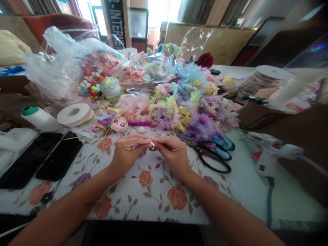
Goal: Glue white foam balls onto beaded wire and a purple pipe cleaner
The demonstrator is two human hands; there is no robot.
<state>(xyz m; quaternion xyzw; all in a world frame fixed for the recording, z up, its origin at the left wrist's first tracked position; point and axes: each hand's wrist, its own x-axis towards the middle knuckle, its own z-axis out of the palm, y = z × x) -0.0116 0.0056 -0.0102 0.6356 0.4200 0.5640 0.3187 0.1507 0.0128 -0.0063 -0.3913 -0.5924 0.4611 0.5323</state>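
Note:
Both hands meet above the flowered tablecloth (159, 201), their fingertips pinched around a small white piece (152, 145) too small to name. My left hand (129, 152) is closed, thumb and forefinger on one side of the piece. From the other side my right hand (173, 152) grips it in the same way. A small white ball (141, 130) lies just beyond the fingers. Close behind my left hand is a doll's head (119, 124) with painted eyes. Black-handled scissors (212, 160) lie to the right of my right hand.
A heap of pastel ruffled trim (176, 106) and plastic bags (58, 65) fills the back. To the left are a ribbon spool (75, 114), a thread cone (41, 118) and two phones (60, 157). A white glue gun (271, 153) with a cord stands at right beside a cardboard box (302, 147).

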